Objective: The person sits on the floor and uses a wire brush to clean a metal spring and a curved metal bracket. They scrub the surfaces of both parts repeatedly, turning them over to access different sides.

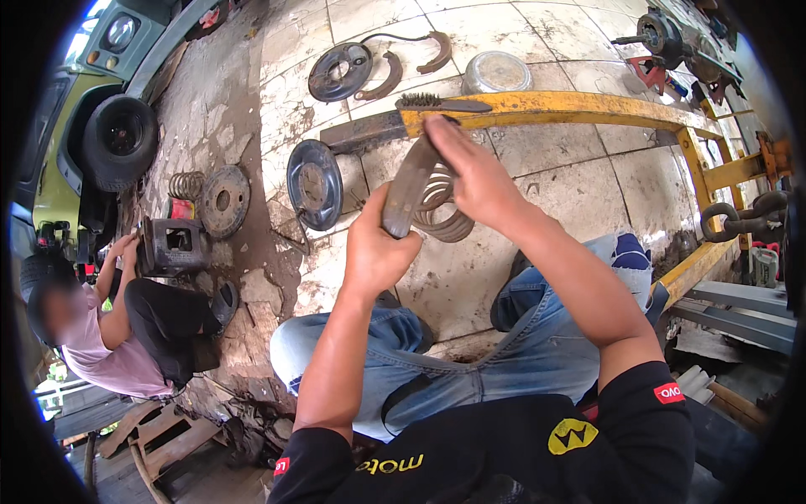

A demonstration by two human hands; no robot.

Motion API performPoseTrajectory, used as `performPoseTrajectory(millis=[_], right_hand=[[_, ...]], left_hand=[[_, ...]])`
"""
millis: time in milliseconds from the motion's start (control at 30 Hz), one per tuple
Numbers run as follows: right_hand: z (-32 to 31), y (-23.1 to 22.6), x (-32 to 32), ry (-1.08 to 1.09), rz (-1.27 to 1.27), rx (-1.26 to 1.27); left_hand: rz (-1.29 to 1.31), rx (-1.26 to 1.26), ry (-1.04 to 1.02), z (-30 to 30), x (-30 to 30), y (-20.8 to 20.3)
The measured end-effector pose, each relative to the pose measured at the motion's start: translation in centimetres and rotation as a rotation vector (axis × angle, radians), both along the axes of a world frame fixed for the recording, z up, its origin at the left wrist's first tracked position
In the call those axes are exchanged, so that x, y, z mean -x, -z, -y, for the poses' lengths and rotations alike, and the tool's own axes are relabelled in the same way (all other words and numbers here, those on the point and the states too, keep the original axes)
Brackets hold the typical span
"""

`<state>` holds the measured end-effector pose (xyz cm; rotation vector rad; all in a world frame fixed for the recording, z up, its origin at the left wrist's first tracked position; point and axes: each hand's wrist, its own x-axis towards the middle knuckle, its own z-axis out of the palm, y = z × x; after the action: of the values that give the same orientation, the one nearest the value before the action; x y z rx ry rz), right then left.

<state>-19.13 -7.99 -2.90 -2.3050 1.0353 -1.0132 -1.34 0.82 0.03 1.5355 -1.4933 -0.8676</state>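
Note:
A curved brake shoe (406,198) is held at a slant above the floor, with my left hand (378,248) closed round its lower end. My right hand (474,181) lies against the upper end, its fingers stretched out and flat; its thumb is hidden. Just beyond that hand, a wire brush (445,104) rests on the yellow metal beam (554,105). A coil spring (445,225) stands on the tiles behind the shoe, partly covered by it and by my right hand.
Round backing plates (312,186), loose brake shoes (435,55) and a metal drum (497,74) lie on the tiles. At left, another person (126,344) sits by a metal housing (175,248), near a green vehicle's tyre (122,139). A chain (739,220) hangs at right.

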Motion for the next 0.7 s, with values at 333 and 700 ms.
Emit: performPoseTrajectory(millis=[333, 700], right_hand=[[1.6, 2.2, 1.4, 0.045, 0.096, -0.497], [1.3, -0.2, 1.2, 0.217, 0.855, -1.185]], left_hand=[[0.724, 0.048, 0.164, -0.4, -0.7, -0.8], [0.938, 0.351, 0.294, -0.3, -0.1, 0.3]])
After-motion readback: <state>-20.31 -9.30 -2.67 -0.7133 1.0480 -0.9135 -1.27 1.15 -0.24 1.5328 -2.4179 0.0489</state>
